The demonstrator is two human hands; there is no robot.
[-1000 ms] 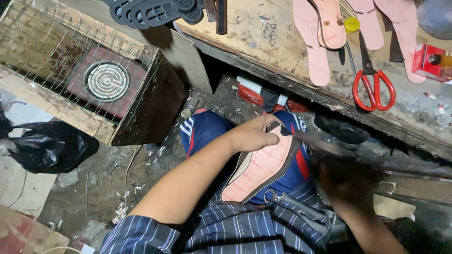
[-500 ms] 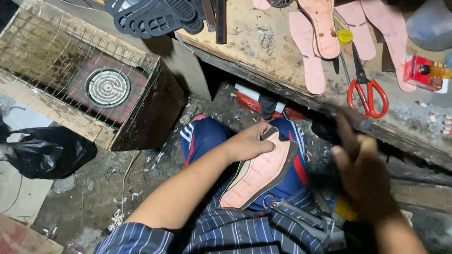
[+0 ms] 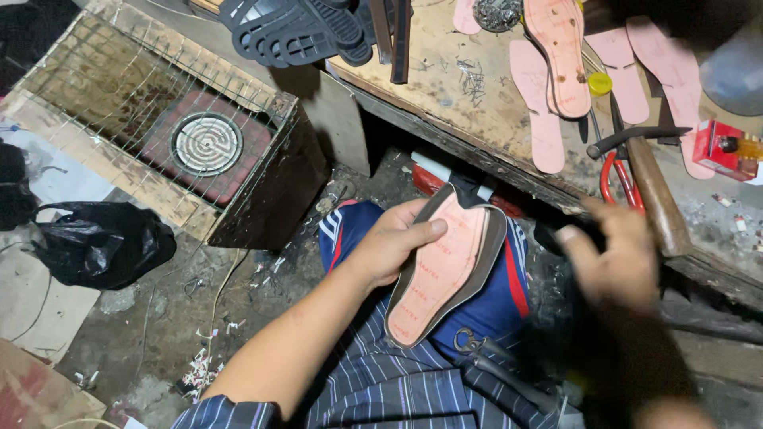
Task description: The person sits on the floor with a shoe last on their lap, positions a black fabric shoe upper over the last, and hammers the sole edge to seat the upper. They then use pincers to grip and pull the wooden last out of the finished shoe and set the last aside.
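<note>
My left hand (image 3: 389,246) grips a dark shoe upper with a pink insole (image 3: 445,270), sole side up, on my blue-trousered lap. My right hand (image 3: 616,254) is blurred at the bench edge, right beside the lower end of a wooden-handled hammer (image 3: 652,187). The hammer lies sharp across red-handled scissors (image 3: 616,179). Whether the fingers close on the handle I cannot make out.
A worn workbench (image 3: 477,111) carries several pink insoles (image 3: 536,111), a yellow cap, a red box (image 3: 719,147) and black outsoles (image 3: 302,32). To the left stands a wire-covered wooden box with a round heater coil (image 3: 207,143). A black plastic bag (image 3: 103,242) lies on the littered floor.
My right hand rose from beside my lap to the bench edge. A hammer now lies over the scissors, where none showed a second ago. My left hand kept the shoe in place.
</note>
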